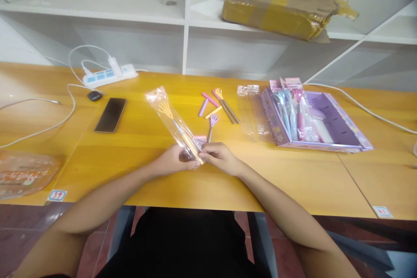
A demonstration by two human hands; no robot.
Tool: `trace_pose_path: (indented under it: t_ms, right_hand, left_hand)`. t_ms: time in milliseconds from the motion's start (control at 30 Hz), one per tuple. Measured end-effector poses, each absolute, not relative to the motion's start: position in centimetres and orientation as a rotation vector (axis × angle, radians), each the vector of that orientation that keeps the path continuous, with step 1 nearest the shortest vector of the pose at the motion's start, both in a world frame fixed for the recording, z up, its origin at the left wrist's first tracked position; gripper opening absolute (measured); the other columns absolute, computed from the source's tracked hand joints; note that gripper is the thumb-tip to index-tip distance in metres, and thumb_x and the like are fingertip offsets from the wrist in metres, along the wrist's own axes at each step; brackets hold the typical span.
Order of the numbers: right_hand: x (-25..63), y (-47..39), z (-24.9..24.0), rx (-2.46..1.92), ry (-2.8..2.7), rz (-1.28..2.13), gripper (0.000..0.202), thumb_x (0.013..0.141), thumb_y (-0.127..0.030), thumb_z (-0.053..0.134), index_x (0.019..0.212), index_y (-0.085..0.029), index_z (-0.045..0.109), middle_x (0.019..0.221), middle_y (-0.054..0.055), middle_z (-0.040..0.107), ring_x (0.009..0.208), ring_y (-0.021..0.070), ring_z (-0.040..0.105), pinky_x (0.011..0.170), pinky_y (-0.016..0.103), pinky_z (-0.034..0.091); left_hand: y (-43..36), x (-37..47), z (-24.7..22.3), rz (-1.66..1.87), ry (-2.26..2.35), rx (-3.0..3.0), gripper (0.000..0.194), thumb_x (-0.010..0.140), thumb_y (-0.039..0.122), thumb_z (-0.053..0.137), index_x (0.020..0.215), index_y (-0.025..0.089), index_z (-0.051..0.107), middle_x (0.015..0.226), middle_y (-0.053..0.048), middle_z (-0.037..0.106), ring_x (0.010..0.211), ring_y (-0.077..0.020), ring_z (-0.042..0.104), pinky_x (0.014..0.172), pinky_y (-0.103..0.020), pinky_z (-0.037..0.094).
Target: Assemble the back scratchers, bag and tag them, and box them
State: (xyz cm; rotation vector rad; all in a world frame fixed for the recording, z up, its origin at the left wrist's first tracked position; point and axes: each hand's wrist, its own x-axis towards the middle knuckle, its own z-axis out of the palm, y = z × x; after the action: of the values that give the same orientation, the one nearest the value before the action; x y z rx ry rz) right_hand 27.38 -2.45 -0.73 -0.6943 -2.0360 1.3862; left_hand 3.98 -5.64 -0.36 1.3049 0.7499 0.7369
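Left hand and right hand pinch the bag; yellow scratcher already inside; purple one unbagged; bagged ones in box

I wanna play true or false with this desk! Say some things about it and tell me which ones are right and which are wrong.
1. The left hand and right hand both touch the clear bag. True.
2. The yellow back scratcher is in that bag. True.
3. The purple box holds wrapped things. True.
4. The phone is inside the purple box. False: it lies on the table.
5. The taped cardboard box is on the floor. False: it sits on a shelf.
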Motion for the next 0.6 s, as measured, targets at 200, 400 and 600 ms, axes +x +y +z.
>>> trace_pose_path:
  t_ms: [200, 400, 600]
  right_hand:
    - [27.3, -2.7, -0.4, -0.687, -2.044, 1.471, 0.052, 0.107, -0.06, 0.055, 0.086, -0.017, 0.073, 0.076, 0.003, 0.068, 0.07, 0.0152, 0.058, 0.07, 0.026, 0.046]
    - [27.5, -2.6, 0.2, -0.623, -1.968, 1.643, 0.051, 0.106, -0.06, 0.057, 0.084, -0.016, 0.071, 0.076, 0.002, 0.067, 0.067, 0.0134, 0.054, 0.065, 0.025, 0.044]
    - [27.9, -2.2, -0.5, -0.722, -1.702, 1.7, 0.047, 0.103, -0.065, 0.06, 0.101, -0.019, 0.068, 0.08, 0.001, 0.065, 0.061, 0.0118, 0.05, 0.058, 0.025, 0.043]
  left_hand:
    - [-5.4, 4.2, -0.7, 0.726, 0.758, 1.266, 0.036, 0.086, 0.037, 0.087, 0.109, 0.015, 0.07, 0.083, -0.003, 0.073, 0.078, -0.0173, 0.07, 0.078, -0.031, 0.056]
    - [-5.3, 3.9, -0.2, 0.682, 0.651, 1.276, 0.032, 0.09, 0.036, 0.084, 0.11, 0.015, 0.07, 0.093, -0.005, 0.075, 0.081, -0.0161, 0.07, 0.082, -0.032, 0.057]
    - [-5.5, 2.9, 1.5, 0.197, 0.505, 1.574, 0.029, 0.088, 0.031, 0.082, 0.113, 0.02, 0.072, 0.104, -0.007, 0.078, 0.089, -0.0193, 0.073, 0.079, -0.029, 0.059]
